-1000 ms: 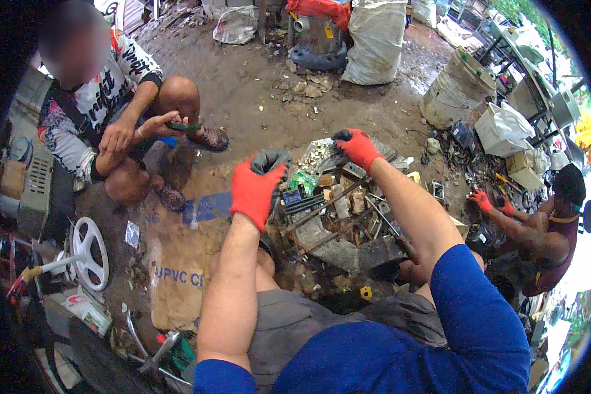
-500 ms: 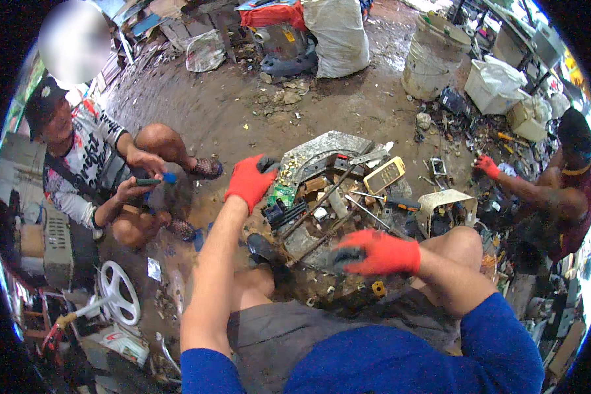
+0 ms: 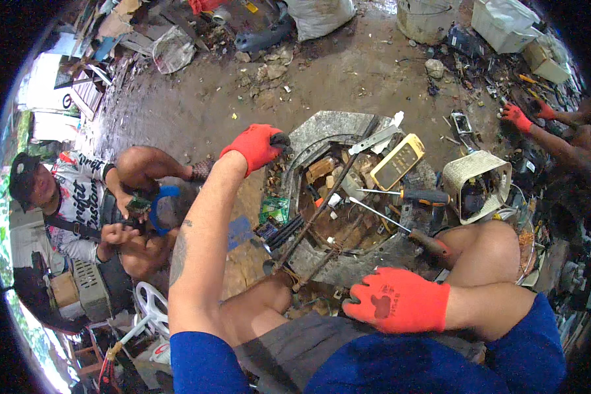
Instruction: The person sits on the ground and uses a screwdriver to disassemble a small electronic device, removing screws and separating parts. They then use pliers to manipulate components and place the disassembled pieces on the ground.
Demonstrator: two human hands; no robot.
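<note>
My left hand [image 3: 256,148], in a red glove with dark fingers, hovers at the left rim of an octagonal metal frame [image 3: 331,123]. Its fingers are curled together, and whatever they hold is hidden. Over my lap, my right hand [image 3: 397,300] shows the back of its red glove; the bent fingers hide their contents. Scrap pieces fill the frame, with two rusty rods [image 3: 322,210] lying across it. On its right side rest a yellow device [image 3: 397,162], a screwdriver with a black and orange handle [image 3: 425,196] and another with a brown handle [image 3: 430,243]. A green circuit board [image 3: 274,210] lies at the left.
A beige plastic housing [image 3: 477,167] stands right of the frame. At left a seated person [image 3: 79,197] handles a small object; at far right another person's red-gloved hand [image 3: 517,118] is over scrap. A white steering-wheel-like ring [image 3: 152,308] stands lower left. Sacks and bins line the back.
The view has shifted, bringing the frame closer. My right hand has drawn back toward my lap with its back turned up. My left hand's fingers are more curled. The person at left has lowered their hands.
</note>
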